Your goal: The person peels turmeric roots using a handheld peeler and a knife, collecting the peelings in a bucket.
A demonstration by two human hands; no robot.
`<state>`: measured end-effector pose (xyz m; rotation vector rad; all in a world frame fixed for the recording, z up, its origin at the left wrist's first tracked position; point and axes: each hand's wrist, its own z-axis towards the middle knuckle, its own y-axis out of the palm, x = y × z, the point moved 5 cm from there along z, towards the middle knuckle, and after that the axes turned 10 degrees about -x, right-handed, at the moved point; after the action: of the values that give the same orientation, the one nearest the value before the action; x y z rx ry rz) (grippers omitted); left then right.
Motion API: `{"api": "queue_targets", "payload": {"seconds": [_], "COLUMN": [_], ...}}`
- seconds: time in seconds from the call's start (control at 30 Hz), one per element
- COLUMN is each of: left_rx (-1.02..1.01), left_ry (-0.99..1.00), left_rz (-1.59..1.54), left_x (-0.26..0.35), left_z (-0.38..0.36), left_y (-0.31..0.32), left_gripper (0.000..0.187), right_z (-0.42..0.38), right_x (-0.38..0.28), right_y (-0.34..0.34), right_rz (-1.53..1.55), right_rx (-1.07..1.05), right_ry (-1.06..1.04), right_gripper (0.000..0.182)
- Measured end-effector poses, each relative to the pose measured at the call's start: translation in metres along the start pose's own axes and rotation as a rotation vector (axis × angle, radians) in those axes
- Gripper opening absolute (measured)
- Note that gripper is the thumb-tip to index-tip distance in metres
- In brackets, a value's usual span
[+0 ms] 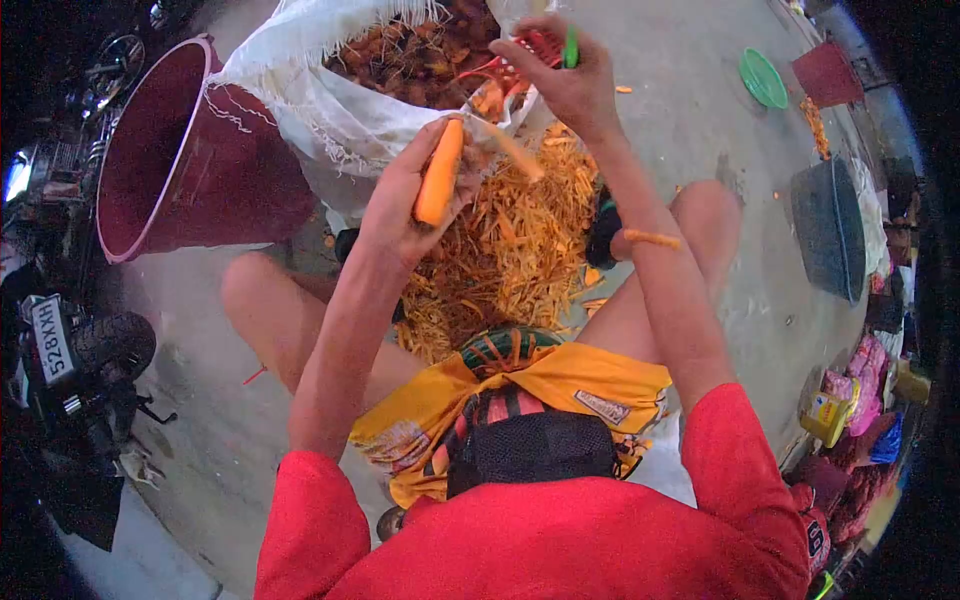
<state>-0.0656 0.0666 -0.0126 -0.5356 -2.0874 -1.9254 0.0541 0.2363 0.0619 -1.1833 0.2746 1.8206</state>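
My left hand (405, 185) is wrapped round a smooth orange carrot (438, 178), its thick end toward me. My right hand (580, 85) is raised ahead and to the right, closed on a green-handled peeler (571, 47); its blade is too blurred to make out. A blurred strip of peel (515, 152) hangs in the air between the hands. Beneath them, a heap of carrot peelings (515, 235) covers the floor between my legs. Just beyond the hands, a white woven sack (290, 85) gapes with many brownish carrots (420, 55) inside.
A large dark-red tub (245, 185) lies tilted at the left, near a parked motorcycle (85, 350). Behind my right hand is a red slotted basket (540, 48). To the right are a green basin (763, 78), a red container (827, 75) and a dark bluish tub (828, 230).
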Motion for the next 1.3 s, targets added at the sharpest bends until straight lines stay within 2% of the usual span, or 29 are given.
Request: {"api": "queue_targets", "payload": {"seconds": [0.03, 0.1, 0.13, 0.17, 0.23, 0.27, 0.3, 0.37, 0.43, 0.47, 0.53, 0.57, 0.63, 0.67, 0.7, 0.77, 0.8, 0.83, 0.9, 0.93, 0.97, 1.0, 1.03, 1.07, 1.1, 1.17, 1.2, 1.23, 1.3], "left_rx": [-0.006, 0.268, 0.157, 0.156, 0.153, 0.164, 0.140, 0.110, 0.007, 0.008, 0.277, 0.285, 0.228, 0.111, 0.106, 0.098, 0.108, 0.107, 0.263, 0.268, 0.296, 0.312, 0.306, 0.105, -0.098, -0.059, 0.018, 0.094, 0.147], "left_ry": [0.002, 0.071, 0.084, 0.090, 0.030, 0.013, 0.003, 0.001, -0.003, 0.004, 0.051, 0.048, 0.072, 0.012, 0.015, 0.010, 0.017, 0.023, 0.047, 0.044, 0.038, 0.038, 0.044, -0.002, -0.055, 0.005, 0.005, 0.004, 0.067], "left_rz": [0.005, 0.165, 0.117, 0.119, 0.103, 0.098, 0.115, 0.134, -0.038, -0.038, 0.053, 0.055, 0.107, -0.059, -0.062, -0.113, -0.118, -0.118, 0.086, 0.087, 0.118, 0.148, 0.146, -0.068, -0.273, -0.136, -0.027, 0.084, 0.077], "left_x": [0.000, 0.003, 0.005, 0.007, 0.003, 0.000, 0.000, 0.002, 0.005, 0.005, 0.009, 0.009, 0.005, 0.002, 0.000, 0.002, 0.003, 0.004, 0.008, 0.008, 0.007, 0.007, 0.007, 0.003, 0.001, 0.009, 0.012, 0.014, 0.012], "left_z": [0.001, -0.004, -0.004, -0.003, -0.005, -0.010, -0.008, -0.006, -0.005, -0.006, -0.011, -0.011, -0.007, -0.004, -0.005, -0.005, -0.004, -0.006, -0.012, -0.012, -0.013, -0.011, -0.009, -0.004, -0.001, -0.006, -0.009, -0.011, -0.011], "left_y": [0.012, 0.021, 0.022, 0.017, 0.010, 0.006, 0.005, 0.005, 0.004, 0.020, 0.054, 0.048, 0.027, 0.012, 0.013, 0.017, 0.017, 0.031, 0.048, 0.043, 0.034, 0.026, 0.015, 0.009, 0.010, 0.014, 0.026, 0.035, 0.038], "left_gripper": [0.029, 0.029, 0.030, 0.030, 0.031, 0.031, 0.031, 0.032, 0.033, 0.033, 0.029, 0.029, 0.027, 0.028, 0.028, 0.027, 0.026, 0.026, 0.029, 0.029, 0.029, 0.029, 0.029, 0.030, 0.030, 0.029, 0.029, 0.028, 0.028], "right_z": [-0.002, -0.020, -0.026, -0.026, -0.027, -0.019, -0.010, 0.001, -0.012, -0.019, -0.029, -0.027, -0.019, -0.008, -0.008, -0.005, -0.015, -0.021, -0.029, -0.028, -0.028, -0.019, -0.007, -0.002, -0.005, -0.016, -0.026, -0.025, -0.030], "right_x": [-0.013, -0.034, -0.048, -0.046, -0.052, -0.026, -0.009, 0.015, -0.026, -0.038, -0.081, -0.076, -0.034, -0.018, -0.021, -0.025, -0.043, -0.052, -0.081, -0.064, -0.053, -0.034, -0.014, -0.002, -0.015, -0.050, -0.047, -0.054, -0.074], "right_y": [0.002, 0.019, 0.033, 0.034, 0.036, 0.031, 0.021, -0.008, 0.009, 0.026, 0.042, 0.043, 0.030, 0.012, 0.008, 0.004, 0.018, 0.024, 0.042, 0.040, 0.037, 0.024, 0.011, -0.001, 0.001, 0.020, 0.031, 0.031, 0.042], "right_rz": [-0.002, 0.259, -0.019, -0.018, -0.063, 0.282, 0.276, -0.001, 0.120, 0.043, -0.110, -0.104, 0.239, -0.088, -0.092, 0.053, 0.233, 0.234, -0.172, -0.091, -0.088, -0.024, 0.041, -0.103, -0.104, 0.323, 0.077, 0.079, -0.092], "right_rx": [0.003, -0.137, -0.269, -0.271, -0.215, -0.155, -0.150, 0.016, 0.028, -0.062, -0.285, -0.283, -0.109, 0.018, 0.014, 0.024, -0.062, -0.066, -0.249, -0.273, -0.268, -0.116, 0.031, 0.060, 0.066, -0.037, -0.088, -0.088, -0.299], "right_ry": [-0.008, 0.126, -0.132, -0.137, -0.173, 0.069, 0.072, 0.043, 0.043, -0.105, -0.356, -0.351, 0.056, -0.026, -0.029, -0.018, 0.060, 0.057, -0.393, -0.250, -0.233, -0.105, 0.009, -0.037, -0.046, 0.043, -0.106, -0.112, -0.263], "right_gripper": [0.019, 0.020, 0.020, 0.020, 0.019, 0.022, 0.022, 0.022, 0.021, 0.021, 0.022, 0.022, 0.024, 0.023, 0.023, 0.023, 0.025, 0.025, 0.026, 0.026, 0.026, 0.027, 0.027, 0.027, 0.027, 0.030, 0.032, 0.032, 0.035]}}
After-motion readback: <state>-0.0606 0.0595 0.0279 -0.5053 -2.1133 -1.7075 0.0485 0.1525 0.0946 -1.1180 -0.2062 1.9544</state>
